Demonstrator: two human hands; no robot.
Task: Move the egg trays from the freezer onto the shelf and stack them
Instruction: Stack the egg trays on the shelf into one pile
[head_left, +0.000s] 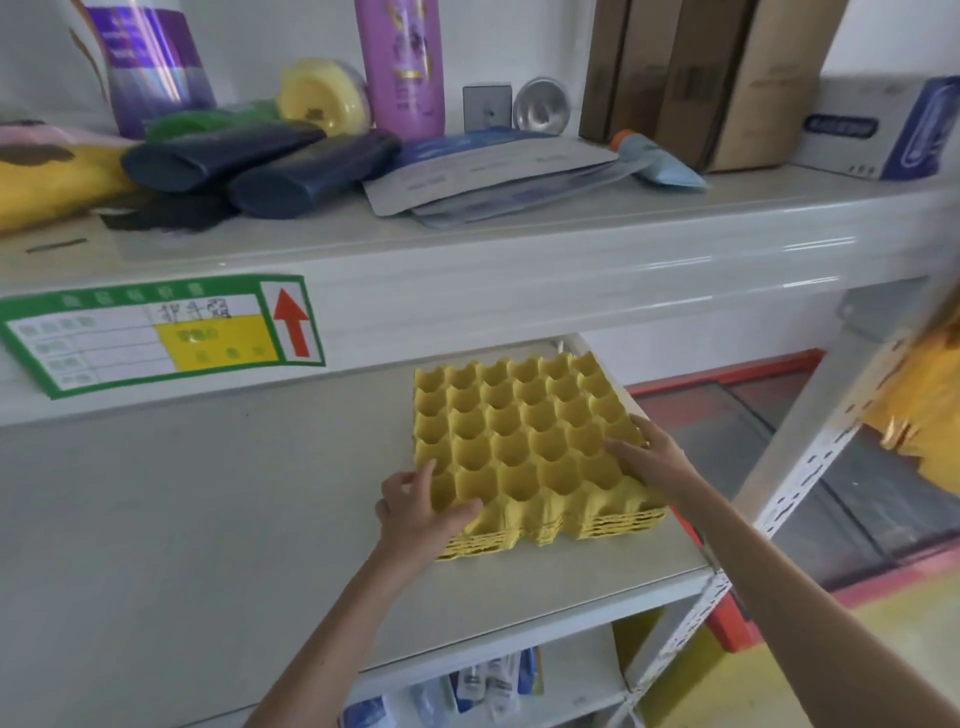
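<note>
White shelf with a stack of yellow egg trays near its right end.

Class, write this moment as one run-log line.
left hand: on tray corner | right hand: on right edge | yellow egg trays: stacked on shelf

One head-worn view looks forward and down, close over the shelf (wide-angle, edges bowed).

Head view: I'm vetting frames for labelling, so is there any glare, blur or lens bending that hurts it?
Head view: glare streaks run along the glossy upper shelf edge; wide-angle bending curves the shelf lines and the upright post; the right edge is smeared, a yellow shape unreadable; the green label print is too soft to read; the yellow egg trays and both hands stay fairly sharp under even light.
</note>
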